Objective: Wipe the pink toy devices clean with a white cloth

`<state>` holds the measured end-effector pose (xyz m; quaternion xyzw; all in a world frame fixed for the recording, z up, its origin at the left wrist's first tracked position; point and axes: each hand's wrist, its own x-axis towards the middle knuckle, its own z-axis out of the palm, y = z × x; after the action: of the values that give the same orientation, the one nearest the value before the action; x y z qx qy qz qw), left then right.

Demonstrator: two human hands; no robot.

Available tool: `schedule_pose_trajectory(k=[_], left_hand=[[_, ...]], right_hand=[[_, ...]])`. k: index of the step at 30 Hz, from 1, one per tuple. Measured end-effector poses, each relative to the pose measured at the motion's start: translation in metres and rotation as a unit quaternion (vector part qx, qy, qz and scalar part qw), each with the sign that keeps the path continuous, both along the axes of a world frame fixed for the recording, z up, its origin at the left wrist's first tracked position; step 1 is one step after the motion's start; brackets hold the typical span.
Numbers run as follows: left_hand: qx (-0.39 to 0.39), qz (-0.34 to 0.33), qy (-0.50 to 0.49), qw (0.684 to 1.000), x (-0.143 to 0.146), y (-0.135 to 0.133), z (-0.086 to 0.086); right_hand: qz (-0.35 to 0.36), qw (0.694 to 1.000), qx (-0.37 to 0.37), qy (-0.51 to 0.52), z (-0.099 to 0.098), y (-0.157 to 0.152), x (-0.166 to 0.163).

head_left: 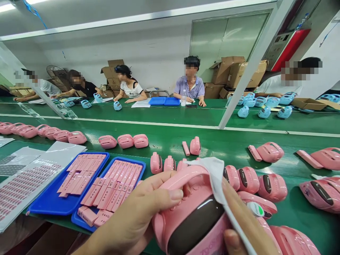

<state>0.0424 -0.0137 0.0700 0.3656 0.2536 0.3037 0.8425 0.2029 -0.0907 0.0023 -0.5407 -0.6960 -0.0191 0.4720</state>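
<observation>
Close in front of me is a pink plastic housing [195,223] with a carry handle and a glossy dark window; partial lettering shows near its bottom. My left hand [132,209] grips it by the handle side, thumb lying over the handle. A white cloth [216,177] is draped over the handle's right end, and my right hand [244,219] presses it against the housing's right side. Similar pink housings [272,186] stand around behind and to the right of my hands. One at the right carries a round green-and-white sticker [255,209].
Two blue trays [47,205] of pink bars sit at left, beside sticker sheets [29,187]. More pink housings [126,141] line the green bench [170,129]. Across it, several people sit near light-blue housings [272,102]. A white post [239,74] rises right of centre.
</observation>
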Motion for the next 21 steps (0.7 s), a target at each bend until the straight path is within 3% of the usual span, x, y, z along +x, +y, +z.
schedule_pose_trajectory(k=[4,9,12,16,21], left_hand=[[-0.038,0.035,0.033,0.998,0.008,-0.004,0.003],[-0.013,0.105,0.075,0.992,0.017,-0.003,-0.007],[-0.018,0.088,0.049,0.995,0.022,-0.001,-0.016],[0.006,0.084,0.05,0.995,0.025,0.0,-0.02],[0.009,0.063,0.064,0.996,0.025,-0.004,-0.024]], right_hand=[[0.062,0.968,0.106,-0.218,0.004,0.014,0.003],[0.017,0.987,0.03,-0.155,-0.013,0.02,0.002],[0.024,0.974,0.083,-0.212,-0.018,0.021,-0.001],[-0.021,0.988,-0.009,-0.154,-0.019,0.021,0.0],[0.002,0.987,0.025,-0.16,-0.021,0.02,0.005]])
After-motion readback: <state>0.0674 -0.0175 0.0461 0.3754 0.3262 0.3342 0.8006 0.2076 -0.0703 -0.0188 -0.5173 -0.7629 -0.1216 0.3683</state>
